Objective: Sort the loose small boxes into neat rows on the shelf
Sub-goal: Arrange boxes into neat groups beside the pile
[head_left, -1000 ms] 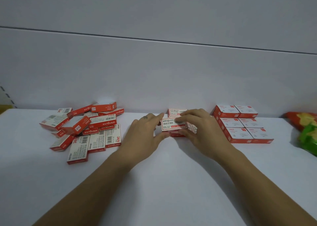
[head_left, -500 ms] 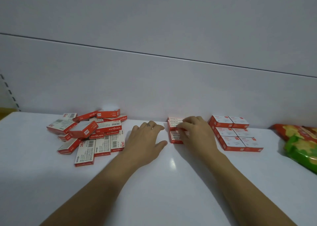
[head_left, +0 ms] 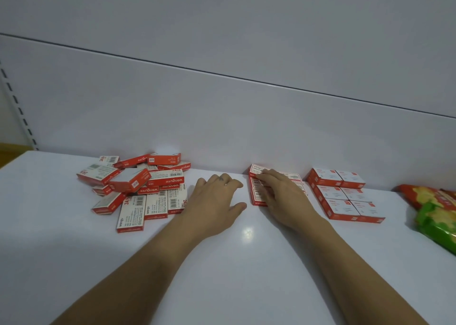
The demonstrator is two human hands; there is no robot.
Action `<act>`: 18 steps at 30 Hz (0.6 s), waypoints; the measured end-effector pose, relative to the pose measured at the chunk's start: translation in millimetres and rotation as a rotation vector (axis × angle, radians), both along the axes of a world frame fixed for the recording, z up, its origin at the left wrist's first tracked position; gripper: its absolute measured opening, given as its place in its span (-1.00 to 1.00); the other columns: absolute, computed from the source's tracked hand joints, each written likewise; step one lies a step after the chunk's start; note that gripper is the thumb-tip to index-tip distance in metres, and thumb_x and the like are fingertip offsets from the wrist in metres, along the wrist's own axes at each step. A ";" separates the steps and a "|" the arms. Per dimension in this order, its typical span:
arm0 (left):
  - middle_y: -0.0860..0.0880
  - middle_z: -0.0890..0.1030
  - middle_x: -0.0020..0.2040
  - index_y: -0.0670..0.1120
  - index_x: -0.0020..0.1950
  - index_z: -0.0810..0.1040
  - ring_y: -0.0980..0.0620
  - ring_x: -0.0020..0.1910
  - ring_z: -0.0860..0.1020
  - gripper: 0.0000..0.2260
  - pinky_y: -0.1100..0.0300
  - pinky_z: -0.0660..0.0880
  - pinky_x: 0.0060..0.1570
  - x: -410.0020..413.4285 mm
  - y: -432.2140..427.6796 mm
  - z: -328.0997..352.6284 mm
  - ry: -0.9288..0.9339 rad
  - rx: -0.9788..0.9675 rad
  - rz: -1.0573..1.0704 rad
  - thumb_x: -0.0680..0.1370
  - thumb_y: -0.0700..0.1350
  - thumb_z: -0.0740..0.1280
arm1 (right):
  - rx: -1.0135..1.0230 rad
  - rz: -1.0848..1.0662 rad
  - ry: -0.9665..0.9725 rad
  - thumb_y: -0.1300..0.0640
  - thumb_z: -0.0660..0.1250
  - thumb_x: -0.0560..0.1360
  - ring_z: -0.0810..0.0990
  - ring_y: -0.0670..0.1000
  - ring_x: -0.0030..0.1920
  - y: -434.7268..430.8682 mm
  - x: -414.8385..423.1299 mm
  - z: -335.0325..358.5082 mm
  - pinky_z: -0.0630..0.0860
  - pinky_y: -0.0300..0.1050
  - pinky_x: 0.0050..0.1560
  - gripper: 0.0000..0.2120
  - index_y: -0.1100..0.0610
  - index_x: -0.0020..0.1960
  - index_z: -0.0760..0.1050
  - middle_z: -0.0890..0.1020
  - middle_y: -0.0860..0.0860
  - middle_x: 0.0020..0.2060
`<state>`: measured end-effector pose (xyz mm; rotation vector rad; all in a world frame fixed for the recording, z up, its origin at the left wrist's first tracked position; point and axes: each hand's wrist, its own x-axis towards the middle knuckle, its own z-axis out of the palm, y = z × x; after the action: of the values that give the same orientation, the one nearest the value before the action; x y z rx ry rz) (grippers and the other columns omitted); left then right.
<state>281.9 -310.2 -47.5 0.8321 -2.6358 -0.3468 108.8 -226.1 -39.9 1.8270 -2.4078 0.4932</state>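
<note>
A loose pile of small red-and-white boxes (head_left: 148, 188) lies jumbled at the left of the white shelf (head_left: 222, 270). In the middle stands a short row of the same boxes (head_left: 256, 172) running toward the back panel. My right hand (head_left: 283, 196) lies flat over this row with its fingertips on the rearmost box, hiding most of it. My left hand (head_left: 214, 201) rests palm down on the shelf between the pile and the row, fingers apart and holding nothing. To the right sits a tidy block of boxes (head_left: 345, 198) in two columns.
Red and green snack bags (head_left: 434, 211) lie at the far right edge. The grey back panel (head_left: 222, 127) rises right behind the boxes. The shelf's left edge shows at the far left beside a slotted upright (head_left: 17, 107).
The box that both hands held a second ago now sits in the middle row. My left hand has let go and dropped flat on the shelf; my right hand stayed on the row.
</note>
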 end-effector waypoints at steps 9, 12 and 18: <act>0.08 0.38 0.39 0.09 0.42 0.33 0.06 0.36 0.31 -0.58 0.07 0.18 0.32 -0.3 1.1 0.2 0.003 0.028 0.003 0.59 0.17 0.18 | -0.005 -0.135 0.065 0.07 0.23 0.58 0.44 0.09 0.27 4.4 -0.6 3.1 0.39 -0.02 0.23 -0.74 0.04 0.20 0.59 0.49 0.04 0.32; 0.08 0.38 0.38 0.09 0.41 0.33 0.06 0.36 0.31 -0.58 0.06 0.18 0.32 0.5 1.1 0.6 0.003 0.032 0.007 0.58 0.18 0.18 | 0.074 -0.152 0.007 0.05 0.16 0.62 0.45 0.08 0.30 4.0 2.1 4.9 0.38 -0.03 0.29 -0.69 0.06 0.28 0.53 0.37 0.01 0.43; 0.08 0.38 0.40 0.10 0.41 0.35 0.06 0.38 0.31 -0.59 0.05 0.18 0.34 0.0 0.9 2.7 -0.002 0.045 0.022 0.58 0.18 0.18 | 0.079 -0.198 -0.036 0.04 0.12 0.63 0.43 0.09 0.34 1.4 -0.4 2.0 0.37 -0.04 0.31 -0.66 0.17 0.29 0.49 0.30 0.04 0.48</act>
<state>282.0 -309.3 -44.8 0.8751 -2.6277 -0.4017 108.4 -224.7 -37.9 1.5963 -2.6315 0.4214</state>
